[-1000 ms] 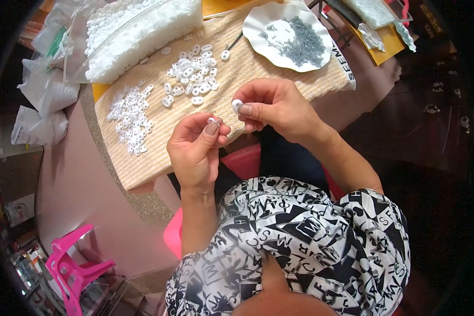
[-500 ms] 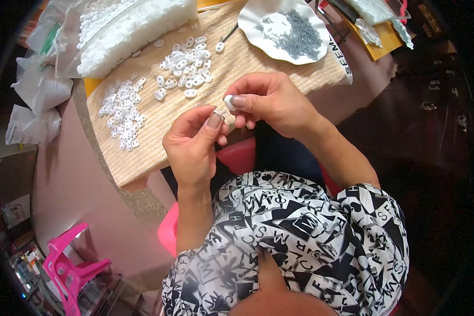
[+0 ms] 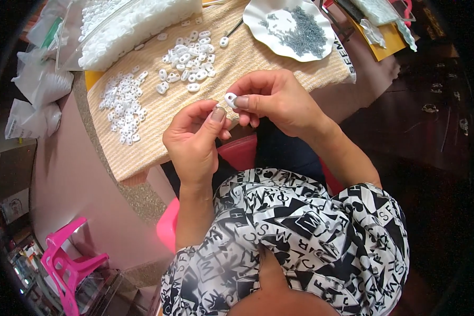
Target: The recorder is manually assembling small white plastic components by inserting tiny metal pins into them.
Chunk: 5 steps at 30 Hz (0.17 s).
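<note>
Between the thumb and fingers of my right hand (image 3: pixel 279 105) is a white oval plastic piece (image 3: pixel 230 99), a dark hole showing in its face. Close by on the left, my left hand (image 3: pixel 197 134) is closed in a pinch. What it grips is too small and too covered to name. The two sets of fingertips nearly meet above the near edge of the towel-covered table (image 3: pixel 158 118). Beyond them lies a loose pile of white oval two-hole pieces (image 3: pixel 187 60). Smaller white two-hole pieces (image 3: pixel 124 105) are spread out to the left.
A clear bag of white pieces (image 3: pixel 137 34) fills the far left. At the far right, a white wavy-rimmed plate (image 3: pixel 253 31) holds many small grey pins (image 3: pixel 303 34). A thin dark tool (image 3: pixel 236 27) lies beside it. A pink chair (image 3: pixel 71 263) stands at lower left.
The white piece in my right hand has turned, so its hole now shows. Both hands stay close together; the table has shifted slightly in view.
</note>
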### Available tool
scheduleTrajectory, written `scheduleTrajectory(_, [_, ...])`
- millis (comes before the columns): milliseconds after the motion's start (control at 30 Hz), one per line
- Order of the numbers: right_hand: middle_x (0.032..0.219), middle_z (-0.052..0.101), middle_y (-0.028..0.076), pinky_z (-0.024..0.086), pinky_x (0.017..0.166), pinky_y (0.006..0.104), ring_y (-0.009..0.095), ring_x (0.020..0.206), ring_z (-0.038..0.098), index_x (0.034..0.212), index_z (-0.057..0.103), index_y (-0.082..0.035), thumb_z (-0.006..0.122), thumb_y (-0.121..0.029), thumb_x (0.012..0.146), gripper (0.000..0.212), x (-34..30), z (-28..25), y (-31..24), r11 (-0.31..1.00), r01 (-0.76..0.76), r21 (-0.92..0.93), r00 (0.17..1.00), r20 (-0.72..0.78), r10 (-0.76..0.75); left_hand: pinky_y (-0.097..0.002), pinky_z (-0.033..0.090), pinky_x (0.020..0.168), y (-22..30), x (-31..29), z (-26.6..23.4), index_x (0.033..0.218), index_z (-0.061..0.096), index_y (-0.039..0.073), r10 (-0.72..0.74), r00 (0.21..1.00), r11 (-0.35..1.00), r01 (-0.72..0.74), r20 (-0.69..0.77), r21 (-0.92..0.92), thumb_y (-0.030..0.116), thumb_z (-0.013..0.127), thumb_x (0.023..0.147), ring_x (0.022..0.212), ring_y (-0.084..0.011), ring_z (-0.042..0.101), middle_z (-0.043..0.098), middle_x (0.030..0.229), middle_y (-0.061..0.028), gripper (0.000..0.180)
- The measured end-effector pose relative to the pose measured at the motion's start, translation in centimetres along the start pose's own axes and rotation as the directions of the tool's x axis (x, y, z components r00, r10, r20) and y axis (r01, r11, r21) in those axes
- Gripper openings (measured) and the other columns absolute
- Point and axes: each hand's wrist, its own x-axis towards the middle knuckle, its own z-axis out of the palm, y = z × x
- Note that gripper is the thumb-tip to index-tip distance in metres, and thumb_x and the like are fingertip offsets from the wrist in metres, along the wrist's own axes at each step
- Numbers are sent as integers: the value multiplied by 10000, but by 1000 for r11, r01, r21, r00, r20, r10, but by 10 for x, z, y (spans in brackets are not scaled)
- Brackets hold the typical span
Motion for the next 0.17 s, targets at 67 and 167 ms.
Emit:
scheduleTrajectory(67, [731,591,57,455,506,188,82,603,560,904,576,38,547,-30,809,121,0,0,0,1000,10,-29,1000,2,-10,-205,458,482,0,-1,0,902,569,-59,-7,1000,1000,7,-3,9,-30,600,768,579,-132,575,594,717,-98,141])
scheduleTrajectory(167, [732,594,53,461,515,186,81,600,561,910,584,20,547,-33,810,118,-2,1,0,994,40,-105,999,-10,-42,-205,460,484,-2,0,-2,903,570,-59,13,1000,999,-13,15,47,-27,601,768,576,-131,575,596,719,-98,142])
